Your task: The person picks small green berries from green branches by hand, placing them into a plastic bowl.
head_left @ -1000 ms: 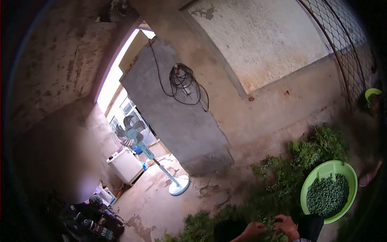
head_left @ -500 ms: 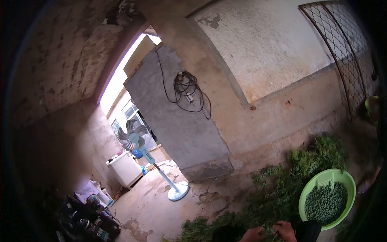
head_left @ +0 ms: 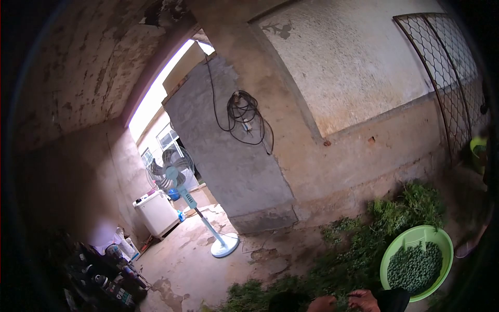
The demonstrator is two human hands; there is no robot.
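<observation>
At the bottom edge, my left hand (head_left: pixel 322 303) is partly cut off, its fingers curled. Close beside it, my right hand (head_left: pixel 363 300) is also closed, fingertips turned toward the left. A bit of green leafy sprig (head_left: pixel 342 302) shows between the two hands, small and dim. Cut leafy plants (head_left: pixel 332 270) lie in a long heap on the floor around and beyond my hands. Just right of my right hand stands a light green plastic basin (head_left: pixel 385 260), tilted in view, holding many small round green pods or fruits (head_left: pixel 416 268).
A standing fan (head_left: pixel 179 187) is on the concrete floor near a white washing machine (head_left: pixel 156 213). Coiled black cable (head_left: pixel 241 112) hangs on the wall. A person sits at left beside dark clutter (head_left: pixel 106 281). A metal grille (head_left: pixel 442 73) and part of another person's foot (head_left: pixel 462 250) are at right.
The view has shifted slightly, so the basin and fan sit a little further left. My hands stay close together at the bottom edge; the right-hand fingers have curled in more.
</observation>
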